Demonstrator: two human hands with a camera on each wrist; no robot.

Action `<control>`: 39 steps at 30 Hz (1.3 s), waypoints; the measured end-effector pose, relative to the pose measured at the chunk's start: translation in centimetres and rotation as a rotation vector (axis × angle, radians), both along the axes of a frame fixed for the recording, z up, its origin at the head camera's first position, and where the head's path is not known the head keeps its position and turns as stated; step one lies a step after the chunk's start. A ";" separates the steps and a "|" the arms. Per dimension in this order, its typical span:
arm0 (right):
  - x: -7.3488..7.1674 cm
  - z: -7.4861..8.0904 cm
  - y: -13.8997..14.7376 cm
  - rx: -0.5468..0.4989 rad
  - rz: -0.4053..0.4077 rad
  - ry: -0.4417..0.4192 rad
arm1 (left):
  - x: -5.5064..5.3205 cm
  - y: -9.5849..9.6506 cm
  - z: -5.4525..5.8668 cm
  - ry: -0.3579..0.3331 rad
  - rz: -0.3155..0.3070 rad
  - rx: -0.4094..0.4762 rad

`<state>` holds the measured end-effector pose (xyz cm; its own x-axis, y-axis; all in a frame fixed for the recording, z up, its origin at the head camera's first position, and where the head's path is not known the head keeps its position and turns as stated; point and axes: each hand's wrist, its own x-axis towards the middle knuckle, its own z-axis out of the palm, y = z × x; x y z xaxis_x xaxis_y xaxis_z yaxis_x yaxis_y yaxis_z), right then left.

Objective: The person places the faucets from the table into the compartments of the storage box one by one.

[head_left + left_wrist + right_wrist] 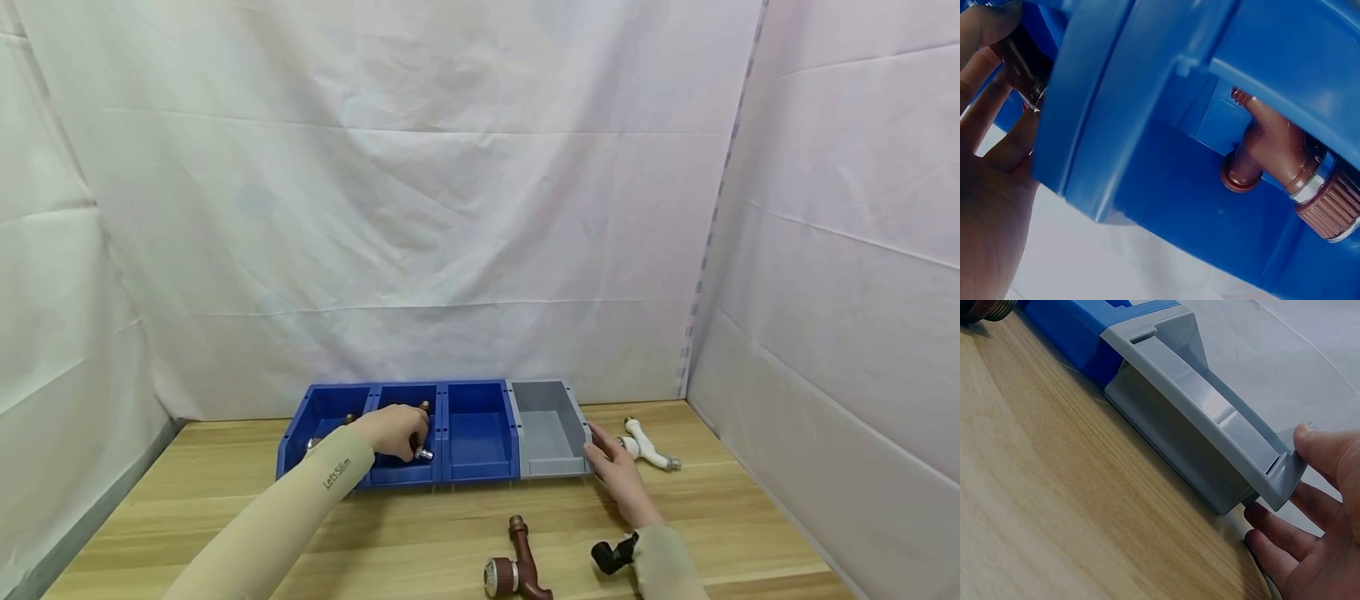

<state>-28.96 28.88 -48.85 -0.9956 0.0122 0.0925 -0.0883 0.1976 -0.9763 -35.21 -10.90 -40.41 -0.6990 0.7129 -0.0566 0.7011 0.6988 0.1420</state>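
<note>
In the head view my left hand point(396, 429) reaches down into the second blue bin point(401, 477) from the left. It holds a dark brown faucet point(1021, 65) between thumb and fingers, and the faucet's metal ends show beside the hand. Another brown faucet point(1275, 147) with a ribbed knob lies in the neighbouring leftmost blue bin point(324, 405). On the far side of the row, my right hand point(618, 475) grips the outer front corner of the grey bin point(557, 468). The thumb rests on its rim, with the fingers under and beside it in the right wrist view.
An unoccupied blue bin point(480, 471) stands between the left hand's bin and the grey one. A white faucet point(649, 446) lies right of the grey bin. Nearer on the wooden table point(435, 542) are a brown faucet point(523, 554) and a black fitting point(613, 556) by the right sleeve.
</note>
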 end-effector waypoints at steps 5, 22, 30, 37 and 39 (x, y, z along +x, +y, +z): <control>0.0 -0.1 0.0 -0.004 -0.009 -0.003 | 0.0 0.0 0.0 -0.003 -0.001 0.001; 0.3 0.3 0.0 -0.012 0.008 -0.018 | 0.1 0.3 -0.2 -0.041 0.063 -0.038; 0.4 0.4 -0.1 -0.002 -0.007 -0.003 | 0.3 0.3 -0.2 -0.045 0.060 -0.039; 0.6 0.4 -0.1 -0.002 -0.005 -0.006 | 0.3 0.3 -0.6 -0.061 0.058 -0.047; 0.7 0.4 -0.1 -0.002 -0.005 -0.004 | 0.2 0.3 -0.6 -0.060 0.059 -0.053</control>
<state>-28.31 28.83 -48.44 -0.9959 0.0177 0.0888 -0.0837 0.1964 -0.9769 -34.99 -10.60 -41.06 -0.7336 0.6658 -0.1361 0.6502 0.7459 0.1444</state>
